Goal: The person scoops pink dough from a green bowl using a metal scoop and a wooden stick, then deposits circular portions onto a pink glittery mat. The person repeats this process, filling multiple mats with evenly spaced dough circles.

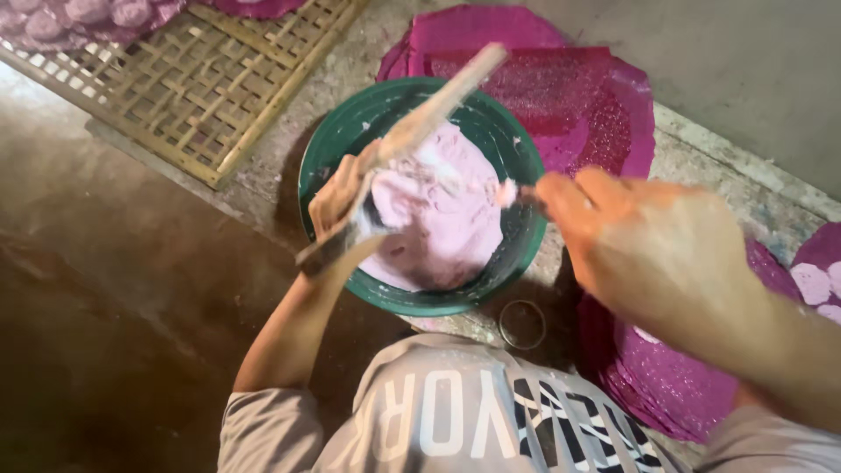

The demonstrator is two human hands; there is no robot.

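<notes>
Left hand [337,210], at frame centre-left, was clenched around a long wooden paddle [420,127] slanting toward the upper centre. Right hand [653,241], centre-right and blurred, pinched a small tool whose tip [506,193] carried pale paste; its exact grasp could not be told. Both hovered over pink dough [442,219] in a green basin [350,123]. Magenta sheets [569,96] lay beyond; a bamboo lattice [201,83] occupied the upper left.

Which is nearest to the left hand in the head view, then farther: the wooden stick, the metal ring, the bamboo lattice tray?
From the left hand:
1. Wooden stick, held in it.
2. Metal ring, lower right, beside the green bowl.
3. Bamboo lattice tray, upper left.
</notes>
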